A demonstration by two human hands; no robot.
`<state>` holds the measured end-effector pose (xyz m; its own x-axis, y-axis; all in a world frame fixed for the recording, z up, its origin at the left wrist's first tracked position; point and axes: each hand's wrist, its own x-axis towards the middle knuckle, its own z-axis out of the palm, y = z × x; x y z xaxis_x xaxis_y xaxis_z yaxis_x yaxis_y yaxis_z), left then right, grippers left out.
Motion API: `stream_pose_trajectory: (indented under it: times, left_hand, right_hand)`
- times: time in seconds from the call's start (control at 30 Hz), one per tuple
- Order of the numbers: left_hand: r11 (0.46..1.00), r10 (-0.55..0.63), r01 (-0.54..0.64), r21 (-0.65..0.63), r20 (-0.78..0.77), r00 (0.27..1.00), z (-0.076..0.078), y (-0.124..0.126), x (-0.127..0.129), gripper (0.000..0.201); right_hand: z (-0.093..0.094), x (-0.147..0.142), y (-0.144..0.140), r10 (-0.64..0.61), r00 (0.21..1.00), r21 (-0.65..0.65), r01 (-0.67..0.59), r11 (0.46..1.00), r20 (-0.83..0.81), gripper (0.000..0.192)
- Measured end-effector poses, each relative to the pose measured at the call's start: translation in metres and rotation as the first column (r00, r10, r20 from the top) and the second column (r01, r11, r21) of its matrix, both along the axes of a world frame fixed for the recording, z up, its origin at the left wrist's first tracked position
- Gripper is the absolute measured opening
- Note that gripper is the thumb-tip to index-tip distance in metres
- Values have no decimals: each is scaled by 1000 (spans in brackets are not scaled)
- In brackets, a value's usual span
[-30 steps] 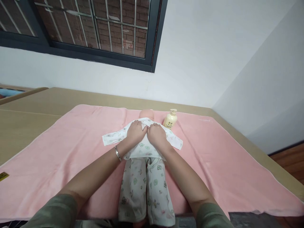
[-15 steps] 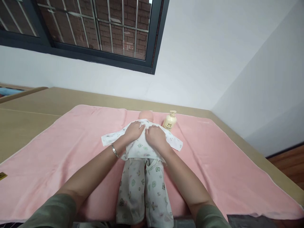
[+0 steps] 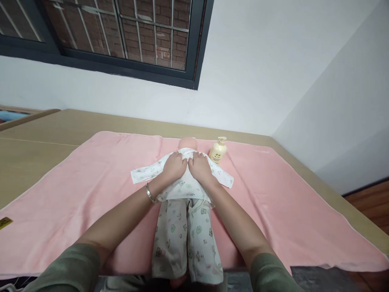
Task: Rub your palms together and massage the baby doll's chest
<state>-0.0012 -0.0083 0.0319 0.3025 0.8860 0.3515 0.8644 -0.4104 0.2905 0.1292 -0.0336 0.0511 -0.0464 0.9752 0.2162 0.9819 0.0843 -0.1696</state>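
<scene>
A baby doll [image 3: 187, 142] lies on its back on a pink towel [image 3: 91, 186], head away from me. It wears a white printed shirt [image 3: 182, 187] and matching trousers [image 3: 185, 239]. My left hand [image 3: 174, 167] and my right hand [image 3: 200, 167] rest palm-down side by side on the doll's chest, fingers pointing toward its neck, pressing the shirt fabric. A silver bracelet sits on my left wrist. The shirt's sleeves spread out flat to both sides. Whether the fingers pinch any fabric is hidden.
A cream pump bottle [image 3: 218, 151] stands right of the doll's head. The towel covers a tan table [image 3: 36, 150] set against a white wall under a barred window [image 3: 121, 36]. A dark object [image 3: 319, 280] lies at the near right edge.
Both hands slid a little up the doll's chest toward the neck and came closer together. The doll and bottle stayed in place.
</scene>
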Motion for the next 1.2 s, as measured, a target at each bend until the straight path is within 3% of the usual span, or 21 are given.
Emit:
stream_pose_trajectory:
  times: [0.17,0.4,0.7,0.87,0.97,1.07,1.2]
  left_hand:
    - [1000,-20,18,17,82,996,-10,15,-4,37]
    - [997,27,-38,74,143,989,-21,14,0,36]
    - [997,58,-59,50,20,998,-9,-7,8,36]
    - [1000,4,-4,-1,37,999,-4,3,3,38]
    - [996,-39,47,-78,99,994,-3,19,-5,39]
    - [993,-46,59,-98,131,990,-5,25,-8,41]
    - [999,13,-11,-33,50,999,-7,9,2,43]
  right_hand:
    - [1,-19,-18,68,993,36,-72,997,94,41]
    - [-8,3,7,98,993,51,-94,994,-73,49]
    - [-1,24,15,104,959,7,-105,994,-264,41]
    - [1,9,3,49,991,18,-47,999,-128,45]
    - [0,-4,-7,78,994,-1,-78,997,-71,52]
    - [2,-5,-9,105,989,-43,-110,993,-102,54]
    - [4,9,2,84,981,-59,-96,994,-175,51]
